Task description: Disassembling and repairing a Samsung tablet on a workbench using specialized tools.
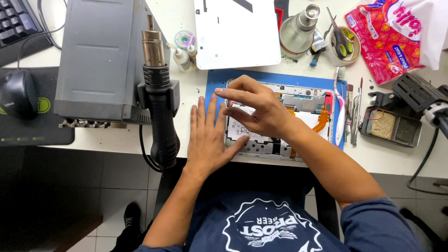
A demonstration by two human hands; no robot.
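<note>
An opened tablet [305, 105] lies on a blue work mat [275, 77], its white battery, orange flex cable and circuit boards exposed. My left hand [210, 137] lies flat, fingers spread, on the mat's left edge, its thumb touching the tablet's lower left corner. My right hand [256, 109] hovers over the tablet's left part. Its thumb and forefinger are pinched together near the top left corner; whether something tiny sits between them is too small to tell.
A hot-air gun [158, 102] hangs in its holder on the grey station [100, 56] to the left. The tablet's white back cover [235, 32] lies behind the mat. Toothbrush and tweezers [357, 112] sit right of the mat, with a soldering stand [396, 121], scissors cup [343, 44] and mouse [18, 93] around.
</note>
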